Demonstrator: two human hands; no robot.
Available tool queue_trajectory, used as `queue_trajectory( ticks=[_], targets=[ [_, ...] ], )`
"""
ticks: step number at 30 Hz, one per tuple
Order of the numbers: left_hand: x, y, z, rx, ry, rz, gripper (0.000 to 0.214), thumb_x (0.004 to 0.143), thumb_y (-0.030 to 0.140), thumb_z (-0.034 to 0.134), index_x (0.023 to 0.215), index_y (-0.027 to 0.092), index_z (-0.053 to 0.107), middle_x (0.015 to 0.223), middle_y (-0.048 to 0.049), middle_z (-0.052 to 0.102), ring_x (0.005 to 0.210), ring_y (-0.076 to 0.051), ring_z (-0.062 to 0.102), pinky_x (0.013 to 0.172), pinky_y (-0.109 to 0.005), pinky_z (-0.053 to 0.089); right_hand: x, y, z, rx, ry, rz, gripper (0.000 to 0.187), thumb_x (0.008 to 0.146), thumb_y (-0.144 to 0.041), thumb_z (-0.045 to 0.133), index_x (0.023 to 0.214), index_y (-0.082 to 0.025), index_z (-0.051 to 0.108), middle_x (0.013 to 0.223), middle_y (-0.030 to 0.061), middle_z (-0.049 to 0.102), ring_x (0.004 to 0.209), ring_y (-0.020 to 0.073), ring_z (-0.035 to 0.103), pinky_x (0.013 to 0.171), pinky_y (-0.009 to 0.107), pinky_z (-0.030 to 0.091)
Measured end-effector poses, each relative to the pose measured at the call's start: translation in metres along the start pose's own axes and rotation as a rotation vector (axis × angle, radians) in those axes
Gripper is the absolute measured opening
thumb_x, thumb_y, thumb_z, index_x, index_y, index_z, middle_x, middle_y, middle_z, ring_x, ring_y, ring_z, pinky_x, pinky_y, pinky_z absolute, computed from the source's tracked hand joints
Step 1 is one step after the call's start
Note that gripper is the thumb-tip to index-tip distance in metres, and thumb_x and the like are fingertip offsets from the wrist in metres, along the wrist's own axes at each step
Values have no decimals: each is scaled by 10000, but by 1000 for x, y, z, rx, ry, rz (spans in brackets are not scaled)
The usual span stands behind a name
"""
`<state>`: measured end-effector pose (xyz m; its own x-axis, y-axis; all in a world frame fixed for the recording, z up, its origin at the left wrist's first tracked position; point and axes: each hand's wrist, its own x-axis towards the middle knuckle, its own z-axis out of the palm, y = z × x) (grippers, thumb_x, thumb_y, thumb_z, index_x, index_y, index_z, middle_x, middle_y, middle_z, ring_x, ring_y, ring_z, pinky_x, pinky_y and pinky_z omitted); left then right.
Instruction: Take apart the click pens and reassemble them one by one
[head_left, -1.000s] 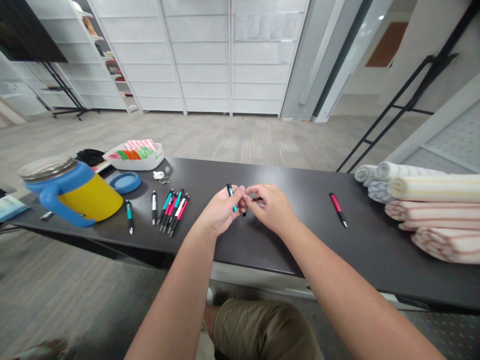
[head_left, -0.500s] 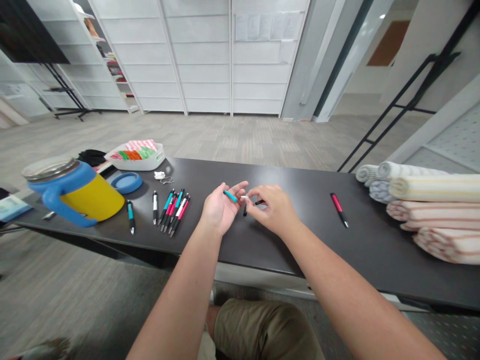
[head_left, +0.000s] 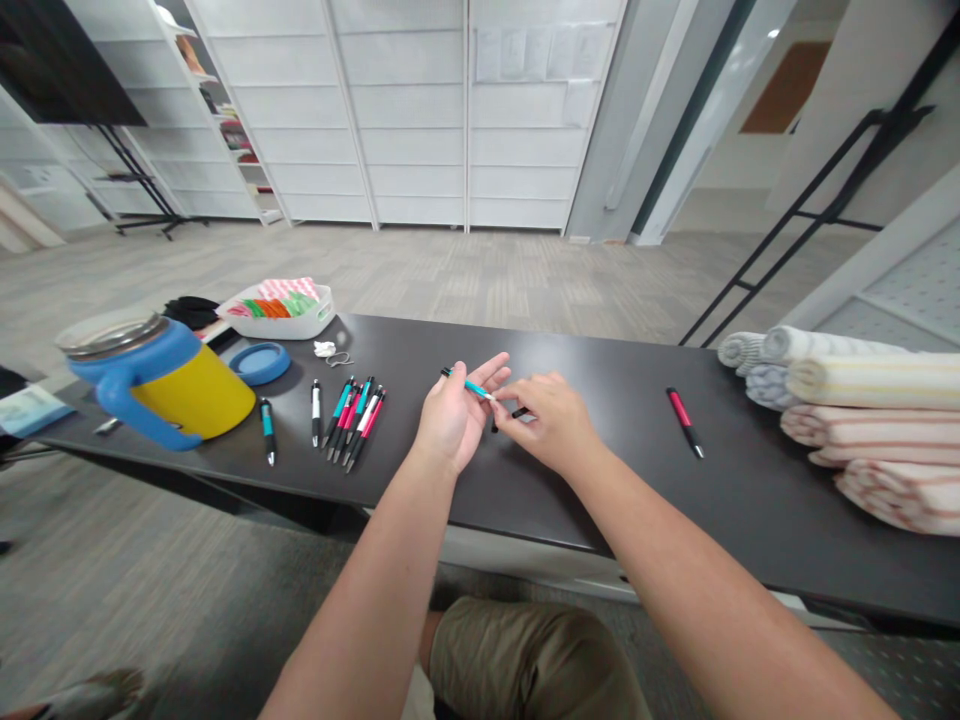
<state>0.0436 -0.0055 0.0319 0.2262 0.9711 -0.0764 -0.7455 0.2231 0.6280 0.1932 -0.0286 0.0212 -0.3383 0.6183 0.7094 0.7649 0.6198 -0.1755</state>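
Between the thumb and fingers of my left hand (head_left: 451,418), palm up, is a teal pen barrel (head_left: 475,388) with a black end at its upper left. My right hand (head_left: 551,415) pinches a thin white pen part at the barrel's lower right end; whether this is the refill I cannot tell. A black pen piece (head_left: 520,412) also sticks out among my right fingers. Left of my hands lies a cluster of pens (head_left: 356,422) in teal, pink and white, with a white pen (head_left: 316,413) and a teal pen (head_left: 268,432) beside it.
On the dark table (head_left: 622,480), a pink pen (head_left: 684,420) lies to the right, before stacked rolled cloths (head_left: 862,415). At left are a yellow and blue mug (head_left: 217,390), a blue lid (head_left: 259,364), a white basket (head_left: 300,325) of colourful packets and a small white item (head_left: 325,349).
The white part in my right hand has come up against the end of the teal barrel. More of the barrel shows, including its black end. The view has shifted slightly.
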Motion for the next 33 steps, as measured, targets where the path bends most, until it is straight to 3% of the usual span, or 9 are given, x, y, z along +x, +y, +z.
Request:
queue_trajectory(
  ticks=[6,11,15,19,23,26,29,31,33],
  targets=[
    [-3,-11,7,-24,2,13,226,1086,285,410,1235,144,506,1307,-241,704,1100,-254,728,925,-434,597,-3,4,3,-8,9,-4,87,942,-269,676,949,-221,747,783,5,762,712,179,663,738,336,379],
    [-7,-13,12,-21,35,-52,360,1090,303,379,1306,88,571,1342,-248,683,1183,-271,696,965,-403,585,-3,7,5,-16,-50,53,186,939,-318,718,1105,-237,741,857,20,789,774,195,697,770,339,393],
    [-7,-14,12,-28,-24,-66,337,1084,324,402,1144,101,648,1325,-241,692,1195,-274,691,1002,-408,567,-4,8,4,-32,-35,14,142,973,-287,664,1077,-248,752,860,19,792,785,191,700,754,333,388],
    [-2,-14,4,62,-48,-55,238,1025,364,568,1016,129,609,1280,-240,707,1032,-243,738,975,-415,570,-3,6,0,-85,61,71,167,986,-322,620,1009,-220,750,771,28,757,701,181,664,746,329,394],
    [0,1,-10,442,148,227,374,901,229,728,1229,204,552,1318,-172,696,1057,-218,709,1047,-439,515,-2,5,-2,-98,125,170,186,963,-355,634,1008,-210,742,687,4,701,609,167,622,740,323,404],
    [-3,17,-18,899,-60,501,483,809,84,728,1254,250,643,1447,-112,621,1333,-267,561,1212,-445,351,-1,4,-2,-72,89,209,190,958,-368,631,1004,-219,740,668,-4,683,583,161,608,746,321,409],
    [-5,24,-22,1204,-321,531,286,835,94,671,1072,241,732,1278,-115,701,1295,-301,563,1225,-450,317,-2,4,-1,-52,40,176,197,963,-372,623,1007,-222,742,677,3,684,610,171,619,749,324,412],
    [-4,23,-23,1355,-368,491,191,899,126,587,982,232,723,1091,-122,727,1151,-308,616,1158,-469,380,-2,4,-1,-34,20,156,219,974,-393,618,1024,-221,744,686,8,684,625,174,620,747,322,416],
    [-4,22,-23,1468,-306,486,195,958,162,508,972,218,695,1014,-126,711,1050,-303,636,1085,-465,429,-3,4,-2,-10,28,180,259,972,-431,629,1071,-219,741,685,5,674,619,172,612,736,315,422]
  ],
)
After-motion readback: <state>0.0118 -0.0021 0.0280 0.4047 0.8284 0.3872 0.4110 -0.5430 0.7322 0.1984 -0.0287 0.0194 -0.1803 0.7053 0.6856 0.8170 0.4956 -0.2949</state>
